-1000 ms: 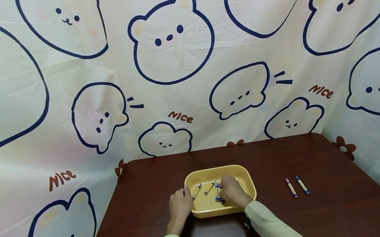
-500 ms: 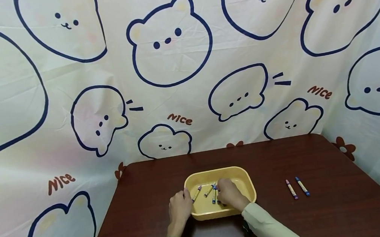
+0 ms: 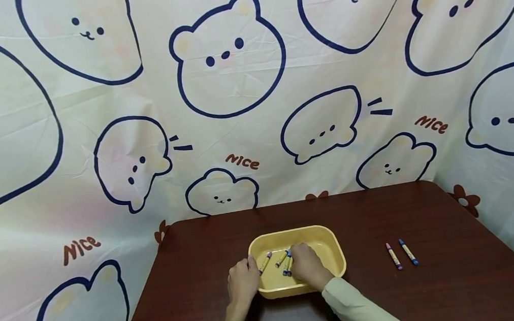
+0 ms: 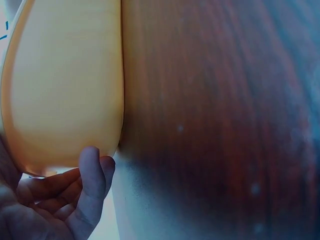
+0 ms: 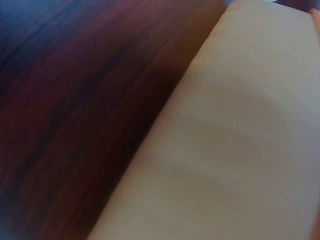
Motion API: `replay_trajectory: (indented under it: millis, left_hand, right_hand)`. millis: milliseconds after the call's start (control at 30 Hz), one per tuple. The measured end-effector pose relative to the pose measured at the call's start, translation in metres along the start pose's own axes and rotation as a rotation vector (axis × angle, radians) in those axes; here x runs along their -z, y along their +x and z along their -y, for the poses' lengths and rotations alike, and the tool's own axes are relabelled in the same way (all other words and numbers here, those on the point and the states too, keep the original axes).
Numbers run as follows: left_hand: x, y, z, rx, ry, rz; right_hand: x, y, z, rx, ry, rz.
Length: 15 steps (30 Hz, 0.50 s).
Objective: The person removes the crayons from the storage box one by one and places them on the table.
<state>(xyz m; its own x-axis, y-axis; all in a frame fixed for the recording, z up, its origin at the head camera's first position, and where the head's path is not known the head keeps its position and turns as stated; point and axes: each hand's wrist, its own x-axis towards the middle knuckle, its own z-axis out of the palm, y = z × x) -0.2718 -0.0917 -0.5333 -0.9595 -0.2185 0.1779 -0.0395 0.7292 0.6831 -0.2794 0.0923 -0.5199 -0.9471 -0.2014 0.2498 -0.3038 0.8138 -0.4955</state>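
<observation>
Tray (image 3: 287, 292) held at its 9 o'clock end

The tray's edge is grasped there by the left hand (image 3: 243, 280), its grip closed. Inside, from 9 o'clock inward, a pink-tipped crayon (image 3: 265, 264), a second crayon (image 3: 281, 260) and a close pair of crayons (image 3: 289, 266) are seen. Beside the pair the right hand (image 3: 308, 266) is lowered into the tray; its fingertips are hidden, so whether a crayon is held in that grip cannot be told. Toward 3 o'clock, well apart from the tray, two loose crayons (image 3: 408, 252) are rested on the bench (image 3: 469, 274).
</observation>
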Motion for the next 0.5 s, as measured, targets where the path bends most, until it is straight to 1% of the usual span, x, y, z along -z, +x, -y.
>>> replay_trajectory:
  millis: [133, 233, 400, 500]
  left_hand:
    - [0.0007, 0.0006, 0.0003, -0.001, 0.006, -0.009]
    - [0.0008, 0.0006, 0.0005, -0.004, 0.008, -0.011]
    - [0.0004, -0.0004, 0.0010, -0.003, 0.002, -0.009]
    - [0.0001, -0.0009, 0.0011, 0.001, -0.004, -0.009]
  right_hand:
    - [-0.0016, 0.0022, -0.0026, 0.011, -0.020, -0.030]
    - [-0.0024, 0.0030, -0.0049, -0.003, -0.018, -0.046]
    - [-0.0033, 0.0033, -0.0078, -0.071, 0.070, 0.000]
    - [-0.0030, 0.0036, -0.0094, -0.116, 0.105, 0.024]
